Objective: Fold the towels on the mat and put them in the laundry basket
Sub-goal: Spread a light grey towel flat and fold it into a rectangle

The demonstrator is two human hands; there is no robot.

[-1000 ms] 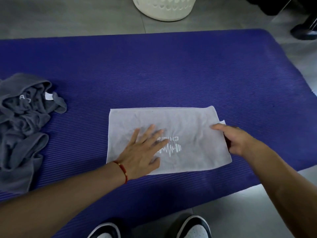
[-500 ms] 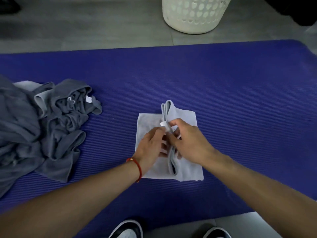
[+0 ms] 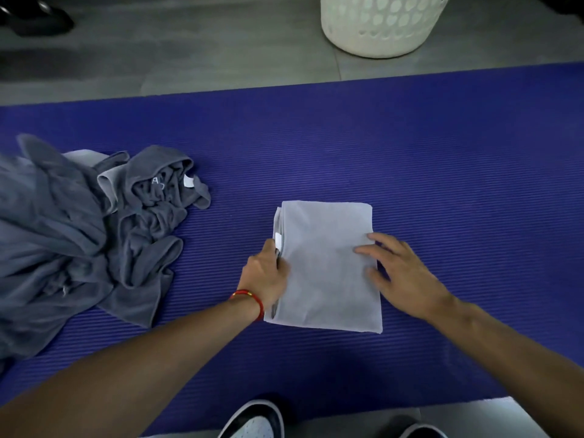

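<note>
We note purple mat (image 3: 410,159) on grey floor (image 3: 189,58); left hand (image 3: 265,276) pinches folded towel (image 3: 325,263), right hand (image 3: 401,273) flat, fingers spread.

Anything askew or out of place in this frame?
Nothing stands out. The folded light grey towel lies square on the purple ribbed mat; the dark grey towels are crumpled, simply awaiting folding.

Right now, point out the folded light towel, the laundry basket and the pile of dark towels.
folded light towel (image 3: 328,267), head view, middle of its top layer.
laundry basket (image 3: 379,26), head view, its perforated front wall.
pile of dark towels (image 3: 79,235), head view, middle of the crumpled heap.
</note>
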